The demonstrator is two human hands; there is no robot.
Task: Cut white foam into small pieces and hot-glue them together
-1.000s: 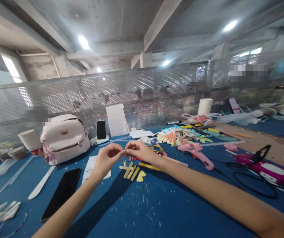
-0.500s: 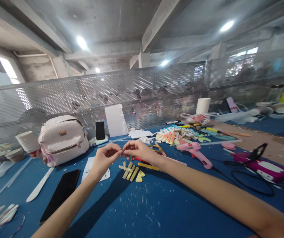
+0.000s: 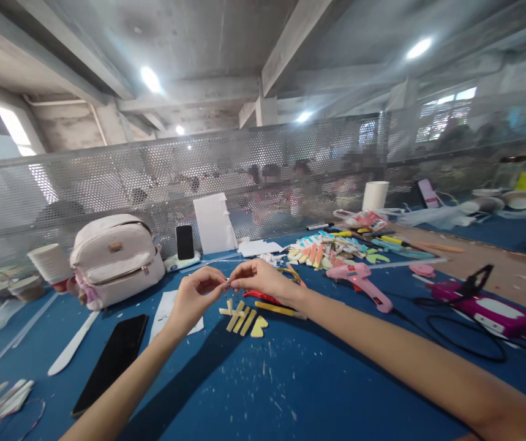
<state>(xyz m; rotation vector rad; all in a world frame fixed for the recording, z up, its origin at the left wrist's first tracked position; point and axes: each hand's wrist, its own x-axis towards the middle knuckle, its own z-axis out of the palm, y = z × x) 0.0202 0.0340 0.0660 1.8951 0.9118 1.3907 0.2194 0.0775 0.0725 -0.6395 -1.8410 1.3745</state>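
Observation:
My left hand and my right hand meet fingertip to fingertip above the blue table. Both are closed in a pinch at the same spot, where a tiny pale bit shows; it is too small to name. Just below them lie several yellow strips and a yellow heart-shaped piece. White paper lies partly behind my left wrist. Beneath my right wrist are a yellow stick and a red-handled tool, partly hidden.
A pink glue gun and a heap of coloured cut pieces lie to the right, with a magenta device and its black cable beyond. On the left are a black phone, a white knife-shaped tool and a pale backpack.
My right hand has shifted very slightly, and more of the red-handled tool shows beneath it. Both hands keep their pinch at the same place.

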